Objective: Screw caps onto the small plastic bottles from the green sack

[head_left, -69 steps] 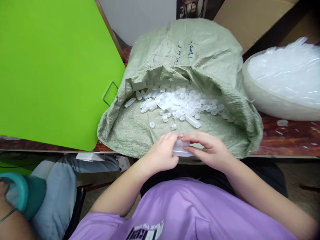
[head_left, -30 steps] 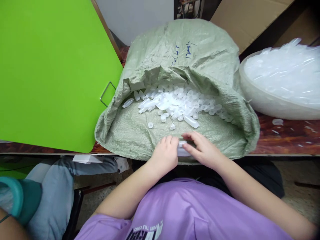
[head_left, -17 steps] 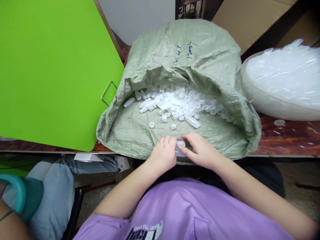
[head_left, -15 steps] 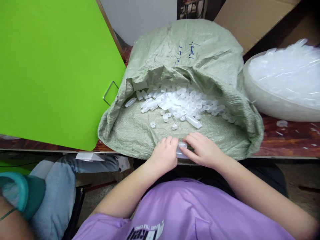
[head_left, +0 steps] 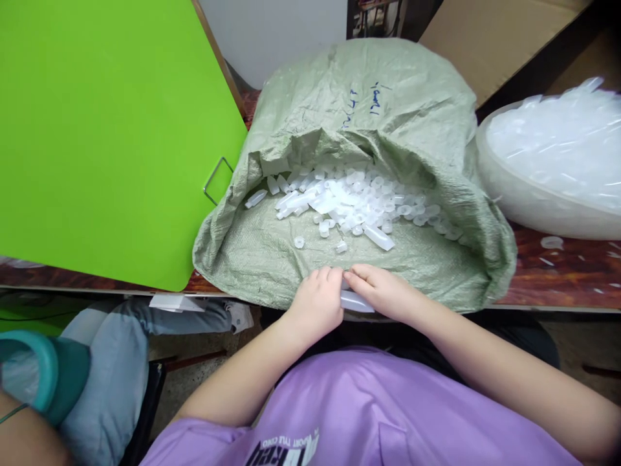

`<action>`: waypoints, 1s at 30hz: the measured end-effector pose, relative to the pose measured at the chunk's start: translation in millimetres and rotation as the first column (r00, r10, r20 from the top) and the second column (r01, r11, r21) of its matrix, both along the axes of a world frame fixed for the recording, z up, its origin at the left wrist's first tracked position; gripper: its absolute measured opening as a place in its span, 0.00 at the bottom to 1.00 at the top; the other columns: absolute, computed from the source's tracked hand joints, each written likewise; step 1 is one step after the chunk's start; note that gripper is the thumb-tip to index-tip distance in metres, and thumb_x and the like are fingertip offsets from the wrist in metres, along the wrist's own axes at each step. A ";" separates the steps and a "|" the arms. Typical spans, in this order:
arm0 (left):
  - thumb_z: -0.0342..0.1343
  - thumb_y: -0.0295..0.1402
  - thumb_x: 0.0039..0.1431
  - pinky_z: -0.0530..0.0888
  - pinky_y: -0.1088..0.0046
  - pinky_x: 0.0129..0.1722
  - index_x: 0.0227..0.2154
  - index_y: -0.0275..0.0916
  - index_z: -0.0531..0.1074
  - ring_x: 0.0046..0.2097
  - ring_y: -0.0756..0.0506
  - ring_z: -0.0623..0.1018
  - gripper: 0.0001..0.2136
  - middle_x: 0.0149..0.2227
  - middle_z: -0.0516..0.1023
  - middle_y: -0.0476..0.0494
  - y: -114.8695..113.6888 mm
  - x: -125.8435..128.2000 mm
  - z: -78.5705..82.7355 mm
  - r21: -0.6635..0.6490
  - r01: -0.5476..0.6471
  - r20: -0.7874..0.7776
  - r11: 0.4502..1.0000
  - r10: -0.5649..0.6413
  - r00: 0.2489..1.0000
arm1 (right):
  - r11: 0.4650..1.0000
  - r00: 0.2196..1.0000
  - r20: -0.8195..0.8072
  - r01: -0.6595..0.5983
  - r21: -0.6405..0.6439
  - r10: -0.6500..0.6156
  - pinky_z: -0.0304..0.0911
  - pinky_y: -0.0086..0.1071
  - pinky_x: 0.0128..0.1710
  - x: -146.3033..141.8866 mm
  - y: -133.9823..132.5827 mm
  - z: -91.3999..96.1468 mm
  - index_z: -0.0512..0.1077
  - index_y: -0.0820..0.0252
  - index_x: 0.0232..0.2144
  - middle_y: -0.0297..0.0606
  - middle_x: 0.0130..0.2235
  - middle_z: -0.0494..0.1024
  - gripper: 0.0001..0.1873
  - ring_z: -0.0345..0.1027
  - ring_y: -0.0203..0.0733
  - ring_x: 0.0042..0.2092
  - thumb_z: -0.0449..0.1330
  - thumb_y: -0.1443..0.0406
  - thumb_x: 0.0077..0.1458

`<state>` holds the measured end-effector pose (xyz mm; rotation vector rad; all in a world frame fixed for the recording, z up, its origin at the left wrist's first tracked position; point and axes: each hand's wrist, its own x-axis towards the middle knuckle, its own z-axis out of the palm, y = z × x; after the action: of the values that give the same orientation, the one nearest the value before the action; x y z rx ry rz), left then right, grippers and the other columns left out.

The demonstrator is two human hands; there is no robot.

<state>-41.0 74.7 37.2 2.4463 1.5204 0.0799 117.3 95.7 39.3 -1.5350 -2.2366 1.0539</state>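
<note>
My left hand [head_left: 317, 299] is closed around a translucent white plastic tube [head_left: 356, 301], whose tapered end sticks out to the right beneath my right hand. The fingers of my right hand [head_left: 383, 291] are pressed together against my left fingertips, above the tube. What they pinch is mostly hidden; a bit of translucent plastic shows between the hands. Both hands are at the front lip of a pale green woven sack [head_left: 252, 272]. Inside its mouth lies a pile of translucent tubes and small ring-like pieces [head_left: 349, 200].
On the right, a large translucent bowl [head_left: 533, 204] is heaped with clear plastic pieces. A bright green board [head_left: 111, 142] with a wire handle [head_left: 217, 180] covers the left. Behind stands a cardboard box [head_left: 495, 45]. Another person's leg [head_left: 116, 362] and a teal bucket [head_left: 68, 369] are lower left.
My right hand has shifted left, its fingers now together against my left fingertips. The tube now shows below my right palm, pointing right. The view has shifted slightly.
</note>
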 end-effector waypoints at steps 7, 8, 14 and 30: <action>0.48 0.21 0.47 0.63 0.58 0.53 0.62 0.35 0.38 0.56 0.38 0.63 0.39 0.58 0.58 0.31 6.4 -7.9 -2.3 0.022 -0.030 0.020 0.999 0.029 0.999 | 0.990 0.988 -0.063 0.141 0.029 -0.139 0.54 0.29 0.25 -12.6 3.3 -3.9 0.65 0.56 0.32 0.33 0.27 0.73 0.13 0.66 0.38 0.28 0.46 0.56 0.58; 0.49 0.21 0.46 0.61 0.57 0.54 0.63 0.37 0.36 0.59 0.36 0.59 0.41 0.61 0.52 0.30 5.6 -10.0 -3.6 0.032 -0.034 0.032 0.999 0.033 0.999 | 0.983 0.979 -0.104 0.178 0.043 -0.173 0.54 0.29 0.25 -11.5 3.5 -4.6 0.66 0.56 0.35 0.33 0.27 0.73 0.12 0.65 0.38 0.27 0.48 0.56 0.57; 0.51 0.24 0.52 0.58 0.56 0.57 0.61 0.40 0.50 0.62 0.37 0.53 0.32 0.63 0.50 0.35 -2.1 -34.1 0.1 0.017 -0.077 0.147 0.997 0.074 0.986 | 0.968 0.928 -0.312 0.237 0.079 -0.202 0.58 0.29 0.24 42.1 -4.3 11.3 0.66 0.56 0.36 0.31 0.24 0.69 0.11 0.61 0.36 0.25 0.54 0.56 0.53; 0.55 0.45 0.52 0.69 0.69 0.36 0.47 0.43 0.63 0.39 0.42 0.75 0.21 0.41 0.75 0.44 -2.2 -41.2 15.6 -0.389 -0.280 0.291 0.878 0.406 0.866 | 0.973 0.993 0.112 -0.067 0.223 0.043 0.63 0.38 0.37 81.2 -44.4 -7.2 0.69 0.57 0.41 0.41 0.35 0.72 0.13 0.67 0.44 0.38 0.53 0.59 0.56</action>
<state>-82.3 72.5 52.8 1.7525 1.6257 0.3018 198.5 51.4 32.0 -1.4707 -2.3879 0.7149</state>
